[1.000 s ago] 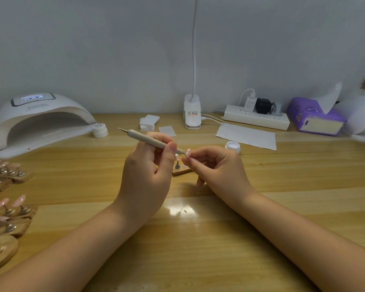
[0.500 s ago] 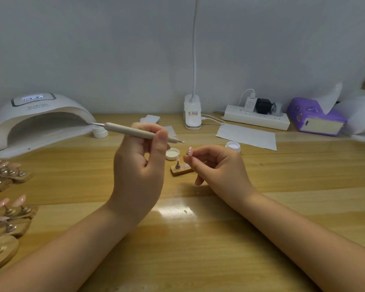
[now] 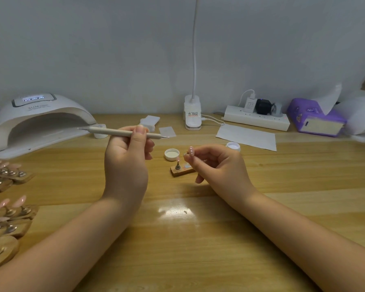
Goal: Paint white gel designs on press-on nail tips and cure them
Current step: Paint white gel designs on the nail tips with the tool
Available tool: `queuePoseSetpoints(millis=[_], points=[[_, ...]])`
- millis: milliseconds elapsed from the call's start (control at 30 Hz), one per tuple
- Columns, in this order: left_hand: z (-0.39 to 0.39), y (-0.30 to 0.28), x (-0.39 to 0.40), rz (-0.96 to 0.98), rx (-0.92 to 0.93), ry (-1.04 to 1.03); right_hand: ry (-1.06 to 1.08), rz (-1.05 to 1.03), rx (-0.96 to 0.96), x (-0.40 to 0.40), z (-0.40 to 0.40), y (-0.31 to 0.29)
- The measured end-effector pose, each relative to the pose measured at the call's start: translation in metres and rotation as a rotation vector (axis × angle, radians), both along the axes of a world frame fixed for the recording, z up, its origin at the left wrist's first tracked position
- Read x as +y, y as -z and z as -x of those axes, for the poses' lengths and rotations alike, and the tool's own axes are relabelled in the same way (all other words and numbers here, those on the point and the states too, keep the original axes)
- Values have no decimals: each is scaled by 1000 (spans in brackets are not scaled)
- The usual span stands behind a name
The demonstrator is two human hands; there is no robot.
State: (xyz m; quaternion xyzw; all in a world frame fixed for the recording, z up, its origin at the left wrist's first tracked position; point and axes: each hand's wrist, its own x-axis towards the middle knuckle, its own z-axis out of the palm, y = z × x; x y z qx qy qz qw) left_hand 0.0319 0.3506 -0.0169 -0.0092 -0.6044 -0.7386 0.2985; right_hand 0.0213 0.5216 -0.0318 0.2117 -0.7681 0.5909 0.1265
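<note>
— Wooden desk (image 3: 198, 239), grey wall behind. What are the 2 hands doing?
— Left hand (image 3: 126, 163) grips the dotting pen (image 3: 122, 132) level; right hand (image 3: 217, 165) pinches a pink nail tip (image 3: 191, 151) above its small wooden stand (image 3: 181, 171).

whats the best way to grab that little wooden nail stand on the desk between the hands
Grip the wooden block base across its two long sides, coming from above and the near-left. It lies flat and low on the desk, and the metal post stands on top, so a side pinch clears it. The right hand, holding a nail tip, crowds its right end.
</note>
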Motion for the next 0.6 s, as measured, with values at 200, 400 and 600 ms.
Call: queuePoseSetpoints(millis=[200, 400, 600], points=[[15, 17, -10, -148, -187, -50, 113, -124, 83, -2, 4, 3], [16, 21, -9, -170, -232, 5, 223, -405, 61, -7, 8, 9], [13, 23, -9, -159, -235, 40, 275, -508, 50, -8, 12, 7]])
